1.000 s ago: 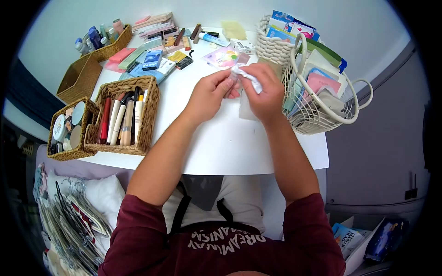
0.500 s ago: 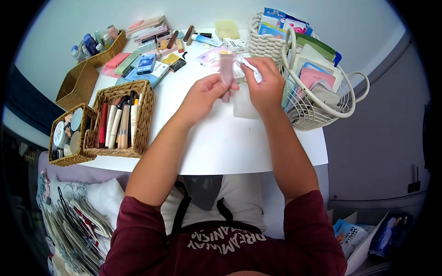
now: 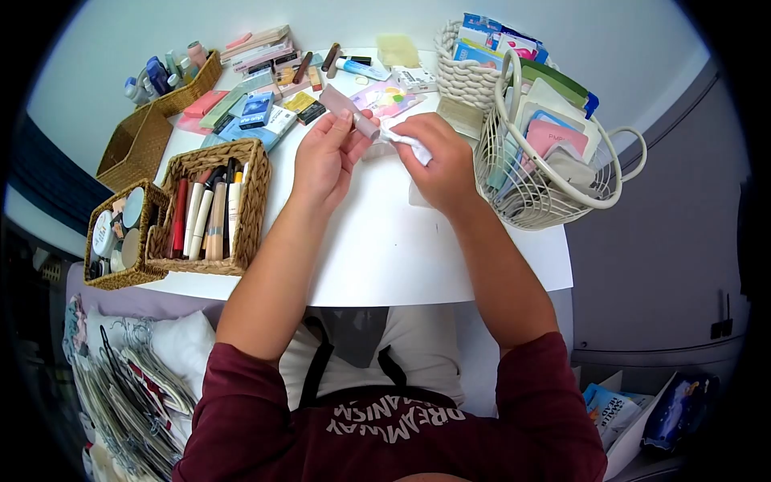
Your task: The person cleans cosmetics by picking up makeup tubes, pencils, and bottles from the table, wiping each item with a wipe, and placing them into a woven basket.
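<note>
My left hand is closed around a mauve cosmetic tube, which slants from upper left to lower right above the table. A crumpled white tissue is pinched in my right hand. The tissue meets the lower right end of the tube, near my left fingertips. Beyond the hands lies a pastel-coloured packet, and a translucent box rests to their right. Part of a flat, pale translucent piece shows beneath my right wrist.
Woven baskets stand at left, one with pen-like cosmetics, another with compacts. Small boxes crowd the back left. A white wire basket and a rope basket flank the right. The white table ends before my lap.
The tube has gone from upright to slanted, its top swinging left. My left hand has turned and shifted left. My right hand has moved left and down, bringing the tissue to the tube's end.
</note>
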### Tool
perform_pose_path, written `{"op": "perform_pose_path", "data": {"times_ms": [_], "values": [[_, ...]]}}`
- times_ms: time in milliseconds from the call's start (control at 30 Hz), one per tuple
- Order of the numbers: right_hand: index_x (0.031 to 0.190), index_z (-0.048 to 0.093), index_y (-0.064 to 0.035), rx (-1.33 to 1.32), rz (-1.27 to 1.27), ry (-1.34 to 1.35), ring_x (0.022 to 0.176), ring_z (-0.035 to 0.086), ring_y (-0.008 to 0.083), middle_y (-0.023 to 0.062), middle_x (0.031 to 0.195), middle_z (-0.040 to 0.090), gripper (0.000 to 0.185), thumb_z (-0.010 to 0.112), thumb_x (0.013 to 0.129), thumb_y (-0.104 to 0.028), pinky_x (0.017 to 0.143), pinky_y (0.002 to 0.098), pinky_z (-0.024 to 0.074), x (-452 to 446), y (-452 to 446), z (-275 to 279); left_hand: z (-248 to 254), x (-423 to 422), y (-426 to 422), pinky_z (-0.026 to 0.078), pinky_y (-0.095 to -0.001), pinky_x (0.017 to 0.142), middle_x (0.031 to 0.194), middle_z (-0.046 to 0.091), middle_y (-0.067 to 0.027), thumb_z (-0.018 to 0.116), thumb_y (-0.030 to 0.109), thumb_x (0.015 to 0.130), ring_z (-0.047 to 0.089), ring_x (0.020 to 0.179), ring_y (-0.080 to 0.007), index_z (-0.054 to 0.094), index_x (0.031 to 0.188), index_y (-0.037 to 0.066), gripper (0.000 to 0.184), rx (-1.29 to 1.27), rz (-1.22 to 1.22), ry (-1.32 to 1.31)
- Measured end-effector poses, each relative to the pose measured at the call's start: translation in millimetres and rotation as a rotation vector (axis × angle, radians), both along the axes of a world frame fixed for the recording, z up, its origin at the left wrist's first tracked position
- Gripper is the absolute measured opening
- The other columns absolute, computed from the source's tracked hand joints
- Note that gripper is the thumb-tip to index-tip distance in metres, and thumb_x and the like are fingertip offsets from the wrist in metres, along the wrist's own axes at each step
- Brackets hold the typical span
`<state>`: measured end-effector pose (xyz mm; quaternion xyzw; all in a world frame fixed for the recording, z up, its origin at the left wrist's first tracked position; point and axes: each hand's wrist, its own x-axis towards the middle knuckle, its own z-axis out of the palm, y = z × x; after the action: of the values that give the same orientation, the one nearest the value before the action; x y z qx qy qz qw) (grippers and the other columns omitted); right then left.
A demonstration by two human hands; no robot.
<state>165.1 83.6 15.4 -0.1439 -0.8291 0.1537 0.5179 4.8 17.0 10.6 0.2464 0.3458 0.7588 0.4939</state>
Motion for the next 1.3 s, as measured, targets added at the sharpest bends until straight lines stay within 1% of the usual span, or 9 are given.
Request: {"op": "perform_pose_path", "data": {"times_ms": [300,600,667,867,1000,1033,1133,1167,1300], "values": [[0.094,0.066,-0.0089,0.262,0.072,0.025,0.084,0.064,0.0295,0.0108,0.091,0.065,0.030,0.072,0.068,0.004,0.074,0.0387,0.0517,-5.6,-6.4,3.2,-0.9,0.0,-2.1,0.057,-0.0319,0.089,0.112,0.064,-0.0167,0.048,0.019,0.103,0.066,0.102,-0.0230,0.052,0.114,-0.003,0.025,0.105,-0.098,-0.065],[0.093,0.066,-0.0042,-0.069,-0.108,0.070,0.085,0.064,0.0295,0.0104,0.090,0.063,0.018,0.068,0.075,0.000,0.076,0.0364,0.0516,-5.1,-0.3,-8.4,-19.7,11.1,6.8,0.057,-0.0328,0.078,0.102,0.065,-0.0077,0.053,0.022,0.101,0.067,0.090,-0.0181,0.052,0.116,0.008,0.021,-0.060,0.031,0.340],[0.094,0.066,-0.0045,-0.033,-0.073,0.061,0.084,0.064,0.0290,0.0106,0.089,0.063,0.019,0.067,0.076,0.001,0.074,0.0353,0.0517,-11.5,-5.6,-11.4,-20.2,13.7,6.7,0.059,-0.0293,0.067,0.098,0.065,-0.0110,0.054,0.013,0.099,0.069,0.081,-0.0195,0.050,0.119,0.002,0.023,-0.141,0.096,0.321],[0.094,0.066,-0.0050,-0.044,0.129,0.040,0.083,0.064,0.0273,0.0101,0.090,0.064,0.018,0.068,0.077,0.001,0.073,0.0350,0.0514,-56.2,-48.7,10.9,23.5,-23.5,-73.9,0.053,-0.0261,0.058,0.086,0.066,-0.0081,0.058,0.016,0.097,0.071,0.073,-0.0152,0.056,0.118,0.001,0.025,-0.138,0.239,0.820],[0.095,0.065,-0.0057,-0.059,0.261,0.007,0.083,0.064,0.0279,0.0097,0.090,0.064,0.018,0.069,0.078,-0.001,0.074,0.0351,0.0514,-104.2,-93.4,29.3,50.2,-61.1,-138.4,0.054,-0.0341,0.064,0.085,0.070,-0.0140,0.060,0.017,0.094,0.072,0.072,-0.0211,0.060,0.113,0.000,0.025,-0.248,0.431,1.051],[0.095,0.066,-0.0058,-0.068,0.273,-0.012,0.085,0.065,0.0286,0.0103,0.091,0.065,0.017,0.069,0.079,-0.003,0.075,0.0349,0.0516,-114.9,-106.1,34.1,62.3,-67.3,-157.5,0.054,-0.0378,0.068,0.085,0.071,-0.0168,0.062,0.018,0.092,0.072,0.074,-0.0268,0.063,0.110,0.001,0.025,-0.312,0.490,1.150],[0.096,0.066,-0.0059,-0.120,0.313,0.020,0.087,0.065,0.0287,0.0109,0.092,0.065,0.016,0.070,0.080,-0.004,0.075,0.0347,0.0519,-146.0,-134.1,31.5,48.0,-105.5,-182.5,0.053,-0.0411,0.070,0.085,0.071,-0.0164,0.064,0.025,0.090,0.069,0.077,-0.0334,0.068,0.104,0.005,0.024,-0.387,0.597,1.265],[0.096,0.066,-0.0058,-0.148,0.327,0.020,0.088,0.066,0.0290,0.0114,0.093,0.066,0.016,0.070,0.081,-0.005,0.077,0.0348,0.0520,-154.4,-138.9,25.4,50.4,-110.0,-191.2,0.054,-0.0363,0.068,0.085,0.072,-0.0155,0.066,0.024,0.090,0.071,0.076,-0.0268,0.069,0.103,0.004,0.024,-0.492,0.653,1.350],[0.095,0.066,-0.0044,-0.230,0.287,-0.017,0.087,0.066,0.0294,0.0120,0.093,0.066,0.015,0.070,0.081,-0.008,0.077,0.0356,0.0514,-166.1,-156.0,9.6,30.9,-137.3,-201.7,0.054,-0.0410,0.069,0.086,0.072,-0.0128,0.065,0.028,0.089,0.069,0.076,-0.0314,0.071,0.099,0.009,0.023,-0.639,0.662,1.498]]}}
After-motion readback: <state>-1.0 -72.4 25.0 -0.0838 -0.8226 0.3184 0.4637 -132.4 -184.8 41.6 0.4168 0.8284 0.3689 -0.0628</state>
